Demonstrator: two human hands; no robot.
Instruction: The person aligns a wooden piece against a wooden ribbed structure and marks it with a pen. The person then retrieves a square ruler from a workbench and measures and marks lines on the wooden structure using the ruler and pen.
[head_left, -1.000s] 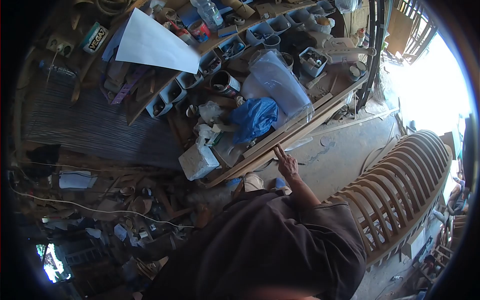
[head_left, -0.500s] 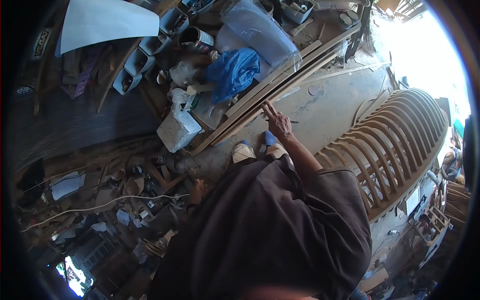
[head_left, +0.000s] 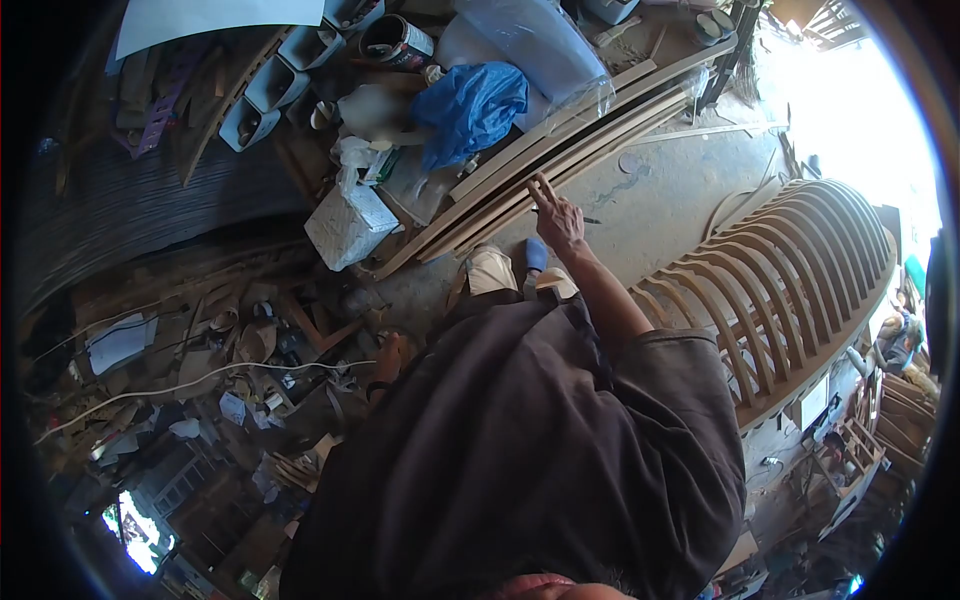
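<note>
A: What do we see that has changed over the last second?

B: Our view has tipped, so the wooden strips (head_left: 445, 231) sit higher in the frame than before. They also look more fanned out, with a dark gap between them, though part of that may be only our shift of view.

A: What does that mean for our handling of them?

B: We judge that single strips are easier to tell apart now. None looks lifted; our right hand (head_left: 560, 222) has stayed at their lower side, just above the centre of the frame.

A: How are our fingers (head_left: 543, 188) set?

B: On the right, two reach out to the nearest strip without gripping it; we cannot tell whether they press. The others are curled, seemingly round a thin dark tool (head_left: 592, 220) that pokes out to the right. Our left hand (head_left: 391, 354) hangs left of the frame's centre, too blurred for us to tell whether it is closed.

A: Which way do the strips point?

B: Their long axis runs aslant, from near the white box (head_left: 349, 226), left of centre, towards the bright opening (head_left: 865, 130) at the upper right. They lie lengthwise, roughly side by side, below and to the right of the blue plastic sheet (head_left: 472, 110). We cannot make out every far end.
</note>
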